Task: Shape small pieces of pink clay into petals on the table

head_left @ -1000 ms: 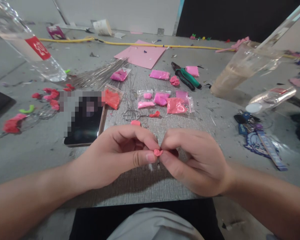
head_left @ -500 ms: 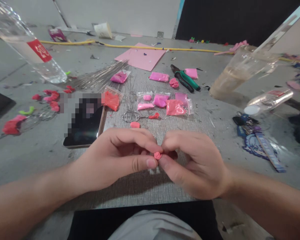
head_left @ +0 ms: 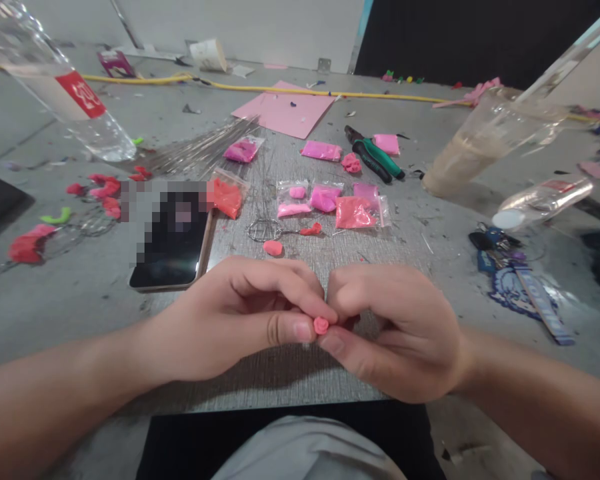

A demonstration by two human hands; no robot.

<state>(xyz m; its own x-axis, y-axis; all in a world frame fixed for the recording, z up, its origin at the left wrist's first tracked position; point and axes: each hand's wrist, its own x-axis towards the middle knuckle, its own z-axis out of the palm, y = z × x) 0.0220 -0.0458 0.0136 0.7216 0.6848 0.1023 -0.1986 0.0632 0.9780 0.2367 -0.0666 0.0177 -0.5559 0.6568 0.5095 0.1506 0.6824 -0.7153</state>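
Between the fingertips of both hands sits a small coral-pink clay rose [head_left: 321, 325], its layers curled round each other. My left hand [head_left: 253, 310] pinches it from the left with thumb and index finger. From the other side my right hand [head_left: 397, 327] closes its thumb and bent fingers on it. Just beyond the hands lies a flat piece of coral clay [head_left: 273, 248]. Behind it is a twisted wire loop [head_left: 265, 231] with a red clay bit [head_left: 311, 229] on its stem end.
Bags of pink clay [head_left: 325, 198], an orange clay bag [head_left: 226, 197] and green-handled pliers [head_left: 375, 157] lie ahead. A phone [head_left: 173, 257] and a water bottle [head_left: 75, 100] are left; a tilted cup [head_left: 460, 153] and keys [head_left: 490, 247] right. Thin wires [head_left: 200, 150] fan out behind.
The clay rose has moved slightly down and right between my fingertips, its curled top showing more. The view has shifted slightly.
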